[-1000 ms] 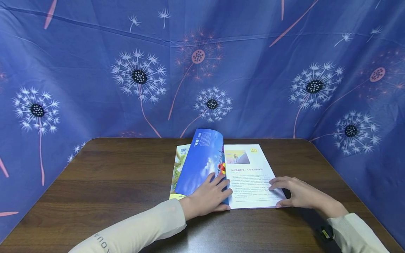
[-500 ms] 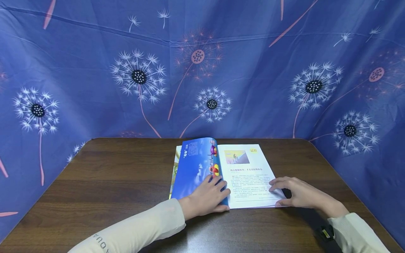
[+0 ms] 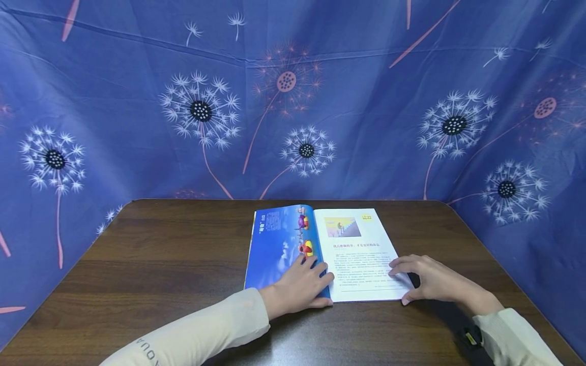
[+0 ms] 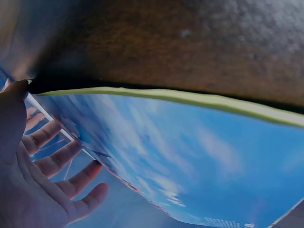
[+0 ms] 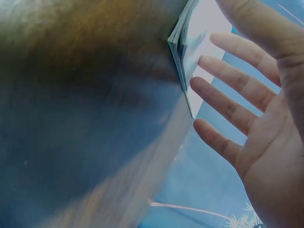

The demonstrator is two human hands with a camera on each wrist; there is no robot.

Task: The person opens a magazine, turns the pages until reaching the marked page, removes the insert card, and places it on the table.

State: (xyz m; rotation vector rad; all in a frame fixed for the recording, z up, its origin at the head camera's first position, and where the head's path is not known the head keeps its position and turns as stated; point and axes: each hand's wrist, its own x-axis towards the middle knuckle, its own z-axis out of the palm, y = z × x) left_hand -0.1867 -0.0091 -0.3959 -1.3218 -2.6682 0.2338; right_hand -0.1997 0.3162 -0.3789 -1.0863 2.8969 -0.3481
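Observation:
An open magazine [image 3: 361, 274] lies on the table, a blue sky page with cartoon figures on its left and a white text page with a small picture on its right. My left hand [image 3: 297, 285] rests over the lower end of the fold, fingers loosely spread; the left wrist view shows the blue page [image 4: 213, 152] beside them. At the lower right corner my right hand [image 3: 430, 280] touches the white page's outer edge with its fingertips, thumb near the corner. Seen from the right wrist, its fingers [image 5: 228, 104] are nearly straight and the magazine's pages [image 5: 178, 45] are slightly parted at the corner.
The dark brown wooden table [image 3: 160, 254] extends around the magazine on all sides. Behind and beside it hangs a blue cloth [image 3: 366, 101] with a dandelion print. A small dark device [image 3: 471, 336] sits at the right wrist by the sleeve.
The blue page has come down to the left and now lies over the cover below, which was partly visible before. The right thumb has shifted slightly at the corner; the left hand has hardly moved.

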